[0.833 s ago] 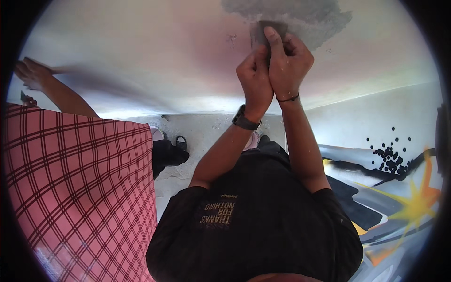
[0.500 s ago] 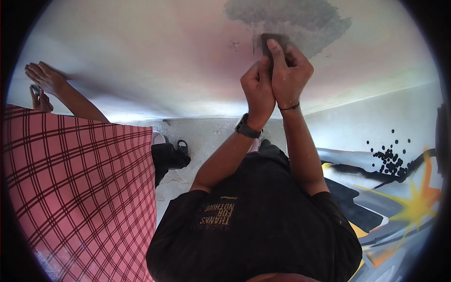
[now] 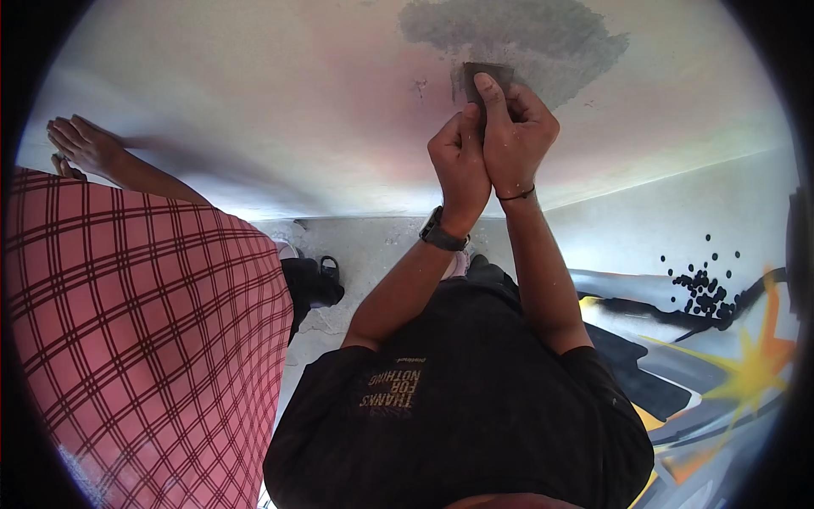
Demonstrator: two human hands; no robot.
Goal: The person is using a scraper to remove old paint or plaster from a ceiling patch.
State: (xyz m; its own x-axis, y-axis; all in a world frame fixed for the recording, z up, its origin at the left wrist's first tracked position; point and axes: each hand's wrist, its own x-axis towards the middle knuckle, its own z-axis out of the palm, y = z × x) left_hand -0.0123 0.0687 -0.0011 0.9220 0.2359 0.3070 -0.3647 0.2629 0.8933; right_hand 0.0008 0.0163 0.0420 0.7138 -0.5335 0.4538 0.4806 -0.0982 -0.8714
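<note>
Both my hands are raised together against a pale pinkish wall (image 3: 339, 93). A dark flat sheet, apparently sandpaper (image 3: 480, 70), lies against the wall between them. My right hand (image 3: 519, 140) grips it, thumb stretched over its face and fingers curled behind. My left hand (image 3: 459, 161) is closed at the sheet's lower left edge, its wrist touching the right one. The fingertips behind the sheet are hidden. Just above spreads a rough grey patch (image 3: 526, 34), with grey smears beside the sheet.
At left, a co-worker in a pink checked shirt (image 3: 153, 297) has a hand (image 3: 89, 148) on the wall; the other hand is mostly hidden. Below are a grey floor (image 3: 365, 242) and a dark sandal (image 3: 329, 269). A side wall with a painted mural (image 3: 746, 365) stands at right.
My hands and the sheet sit slightly further left in view, as does the grey patch. The co-worker's shirt has shifted toward the wall, covering more of their lower hand.
</note>
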